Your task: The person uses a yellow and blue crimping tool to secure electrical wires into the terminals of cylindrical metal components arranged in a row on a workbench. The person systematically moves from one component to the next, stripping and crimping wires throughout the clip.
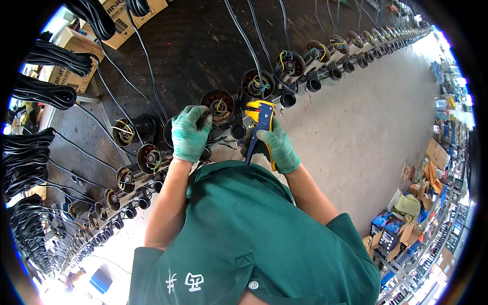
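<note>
While both hands wear green knit gloves, we note the left hand (190,133) curled against the rim of a round motor stator (218,105), fingers clenched on its edge. Our right hand (277,147) grips a yellow-and-blue wire stripper (260,122), its head raised just beside the same stator, close to the coloured wires (219,105) in the bore. That stator sits in a long row of like units (290,63) along the edge of the dark table (193,46); the row curves away to both sides. Black cables (147,61) run from the units across the table to coiled bundles (43,94) at far left. Cardboard boxes (122,20) lie beyond. Concrete floor (366,117) lies to the right, with cluttered shelving (437,203) further out.
</note>
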`<state>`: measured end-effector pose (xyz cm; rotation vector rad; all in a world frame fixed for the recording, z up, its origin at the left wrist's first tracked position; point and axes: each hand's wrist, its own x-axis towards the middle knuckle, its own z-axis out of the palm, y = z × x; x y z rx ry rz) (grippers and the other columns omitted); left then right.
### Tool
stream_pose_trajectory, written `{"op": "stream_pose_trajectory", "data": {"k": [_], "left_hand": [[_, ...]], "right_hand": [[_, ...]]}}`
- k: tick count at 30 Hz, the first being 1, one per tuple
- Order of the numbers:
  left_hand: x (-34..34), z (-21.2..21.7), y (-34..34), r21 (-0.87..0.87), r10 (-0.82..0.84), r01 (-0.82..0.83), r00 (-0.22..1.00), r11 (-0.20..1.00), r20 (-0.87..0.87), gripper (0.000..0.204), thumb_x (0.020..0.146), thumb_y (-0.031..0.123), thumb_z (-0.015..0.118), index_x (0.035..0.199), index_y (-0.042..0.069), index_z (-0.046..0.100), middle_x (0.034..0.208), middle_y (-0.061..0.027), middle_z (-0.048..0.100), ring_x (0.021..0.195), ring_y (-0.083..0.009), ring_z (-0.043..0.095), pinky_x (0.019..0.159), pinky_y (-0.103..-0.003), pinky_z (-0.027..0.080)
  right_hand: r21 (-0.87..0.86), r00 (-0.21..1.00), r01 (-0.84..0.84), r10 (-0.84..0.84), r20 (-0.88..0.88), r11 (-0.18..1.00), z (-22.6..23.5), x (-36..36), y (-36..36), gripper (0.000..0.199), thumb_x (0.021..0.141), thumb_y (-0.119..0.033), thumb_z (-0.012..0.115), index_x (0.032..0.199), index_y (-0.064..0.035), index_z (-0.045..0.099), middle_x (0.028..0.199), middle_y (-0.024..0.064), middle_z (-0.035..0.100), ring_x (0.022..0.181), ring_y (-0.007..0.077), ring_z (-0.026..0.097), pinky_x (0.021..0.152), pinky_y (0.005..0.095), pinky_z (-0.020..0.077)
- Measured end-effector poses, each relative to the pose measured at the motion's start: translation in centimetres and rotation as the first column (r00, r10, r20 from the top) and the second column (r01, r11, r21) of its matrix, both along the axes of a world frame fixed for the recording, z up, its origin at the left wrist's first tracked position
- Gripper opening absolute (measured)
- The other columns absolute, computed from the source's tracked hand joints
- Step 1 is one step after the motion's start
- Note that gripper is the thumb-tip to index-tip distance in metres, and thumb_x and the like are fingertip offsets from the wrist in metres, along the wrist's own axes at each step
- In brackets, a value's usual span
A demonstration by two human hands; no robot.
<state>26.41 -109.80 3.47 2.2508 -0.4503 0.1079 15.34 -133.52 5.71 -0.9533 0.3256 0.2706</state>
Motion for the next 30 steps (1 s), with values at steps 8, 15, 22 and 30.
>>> {"op": "stream_pose_trajectory", "data": {"k": [8,15,22,30], "left_hand": [[0.2,1.5,0.2,0.233,-0.237,0.219,0.97,0.947,0.048,0.021,0.086,0.017,0.081,0.107,0.012,0.082,0.105,-0.006,0.077,0.095,-0.0299,0.071,0.091,-0.042,0.048],[0.2,1.9,-0.5,0.331,-0.25,0.236,0.968,0.914,-0.001,0.021,0.087,0.021,0.081,0.106,0.014,0.084,0.107,-0.0039,0.076,0.097,-0.0288,0.069,0.093,-0.043,0.046],[0.5,1.2,-0.5,0.311,-0.27,0.254,0.963,0.916,0.007,0.022,0.085,0.021,0.083,0.105,0.014,0.084,0.106,-0.0039,0.075,0.097,-0.0296,0.068,0.092,-0.044,0.046],[0.9,0.6,-0.5,0.248,-0.315,0.294,0.948,0.923,0.051,0.021,0.081,0.018,0.085,0.102,0.013,0.084,0.101,-0.0051,0.076,0.093,-0.0304,0.069,0.088,-0.043,0.048]], "right_hand": [[-0.102,0.99,-0.132,0.126,-0.063,0.986,-0.6,0.1,2.0,0.081,0.094,-0.017,0.071,0.164,-0.0116,0.031,0.114,0.0039,0.059,0.102,0.0168,0.067,0.091,0.0349,0.0605],[-0.125,0.994,-0.102,0.097,-0.047,0.987,-1.6,0.0,3.2,0.075,0.096,-0.014,0.068,0.162,-0.0083,0.032,0.112,0.0037,0.057,0.101,0.0168,0.066,0.089,0.034,0.0606],[-0.272,0.996,-0.087,0.076,-0.051,0.958,-2.1,-0.1,3.7,0.065,0.1,-0.014,0.063,0.158,-0.0061,0.037,0.115,0.0069,0.06,0.096,0.0163,0.068,0.081,0.0335,0.0604],[-0.366,1.0,-0.005,0.0,-0.015,0.93,-2.6,-0.1,4.5,0.06,0.098,-0.011,0.058,0.155,-0.0076,0.039,0.093,0.0054,0.063,0.08,0.0153,0.066,0.07,0.0327,0.0585]]}}
